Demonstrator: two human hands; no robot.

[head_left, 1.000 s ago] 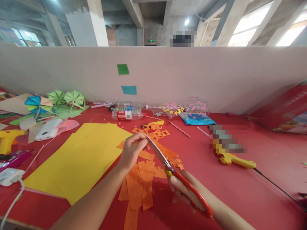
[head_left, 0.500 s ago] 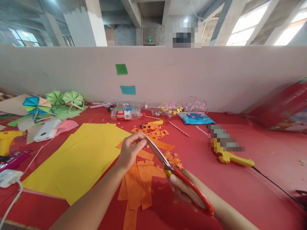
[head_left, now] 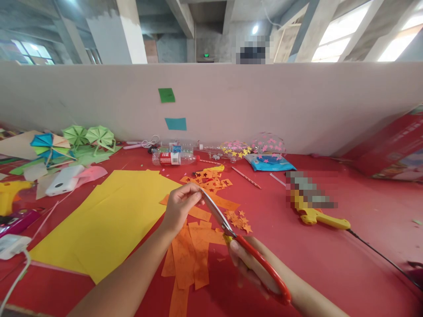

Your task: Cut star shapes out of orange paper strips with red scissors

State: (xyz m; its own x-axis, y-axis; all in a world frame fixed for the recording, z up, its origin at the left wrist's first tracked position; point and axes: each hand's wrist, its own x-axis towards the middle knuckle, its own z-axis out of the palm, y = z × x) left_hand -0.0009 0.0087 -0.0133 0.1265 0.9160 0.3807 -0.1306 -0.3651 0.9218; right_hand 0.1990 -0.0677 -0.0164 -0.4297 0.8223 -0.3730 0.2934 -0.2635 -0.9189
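My right hand is wrapped round the red-handled scissors, whose long blades point up and left. Their tip reaches my left hand, which is closed in a pinch with thumb and forefinger together. Whatever lies between those fingers is too small or hidden to make out. Below both hands lie several orange paper strips, overlapping on the red table. Small orange paper stars are heaped just beyond the scissors. Punched orange scraps with star-shaped holes sit farther back.
Yellow paper sheets cover the left of the red table. Plastic bottles and a blue packet stand along the white partition. At right lies a yellow glue gun with a cord; paper umbrellas are at left.
The scissors and my right hand have shifted slightly down and left, and the blades look closer together. My left hand stays almost where it was, still pinching.
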